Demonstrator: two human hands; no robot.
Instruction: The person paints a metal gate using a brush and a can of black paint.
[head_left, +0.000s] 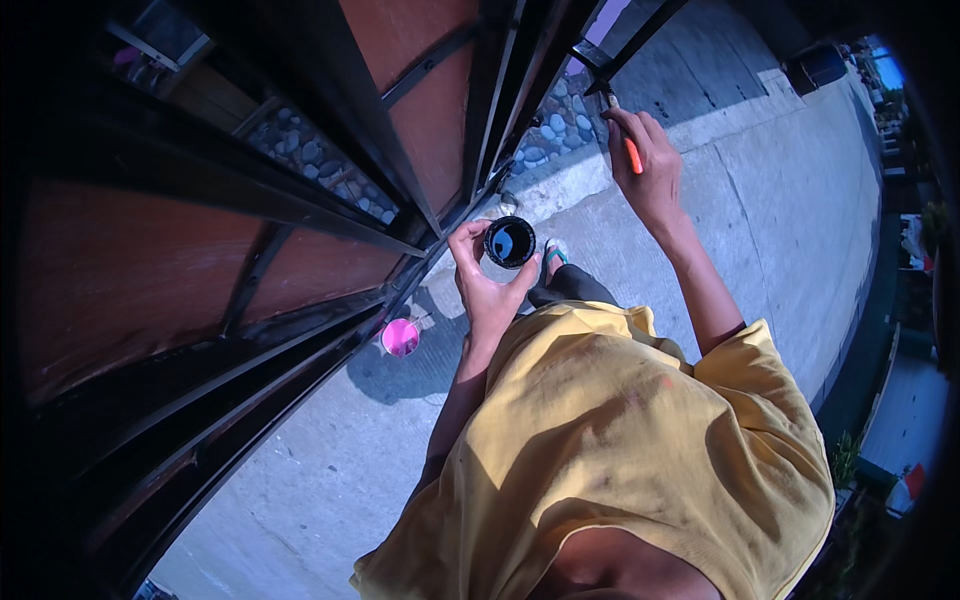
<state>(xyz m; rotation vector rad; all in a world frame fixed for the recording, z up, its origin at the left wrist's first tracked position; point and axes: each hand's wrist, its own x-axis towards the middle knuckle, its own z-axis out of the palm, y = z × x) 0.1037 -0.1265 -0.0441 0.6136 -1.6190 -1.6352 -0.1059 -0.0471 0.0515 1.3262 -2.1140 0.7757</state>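
Note:
My left hand is wrapped around a small round can of black paint, with the dark liquid visible inside its rim. In my right hand is a paintbrush with an orange-tipped handle. Its dark bristle end meets, or lies very close to, a black metal bar at the top of the view; contact is hard to tell there. That bar belongs to a black metal gate frame with reddish-brown panels, standing along my left side.
A pink container stands on the concrete ground near the gate's foot. Rounded pebbles fill a strip behind a low concrete curb. My sandalled foot is just past the can.

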